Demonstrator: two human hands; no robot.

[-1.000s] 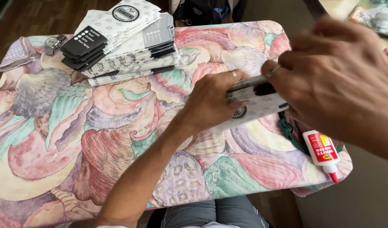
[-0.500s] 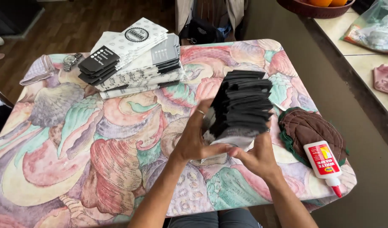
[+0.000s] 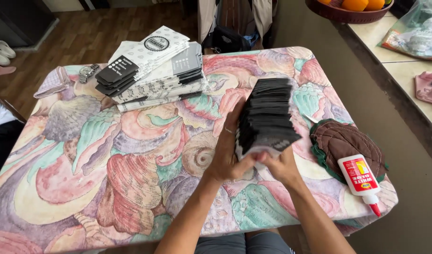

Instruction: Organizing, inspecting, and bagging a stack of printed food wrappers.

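Note:
A thick stack of black-edged flat paper pieces (image 3: 268,113) stands on edge on the table with the shell-patterned cloth (image 3: 108,169). My left hand (image 3: 228,153) presses against the stack's left side, palm on it. My right hand (image 3: 279,164) grips the stack's near bottom end. Both hands hold the stack together near the table's middle right.
A pile of patterned paper bags and black cards (image 3: 152,70) lies at the far left, with a wristwatch (image 3: 88,71) beside it. A brown leaf-shaped pad (image 3: 345,143) and a white glue bottle (image 3: 359,178) lie at the right edge. A counter with a fruit bowl (image 3: 352,7) runs along the right.
One second ago my hands were close to the camera holding a small piece. Now they are lower on the table, clasping the tall stack, which leans slightly further away.

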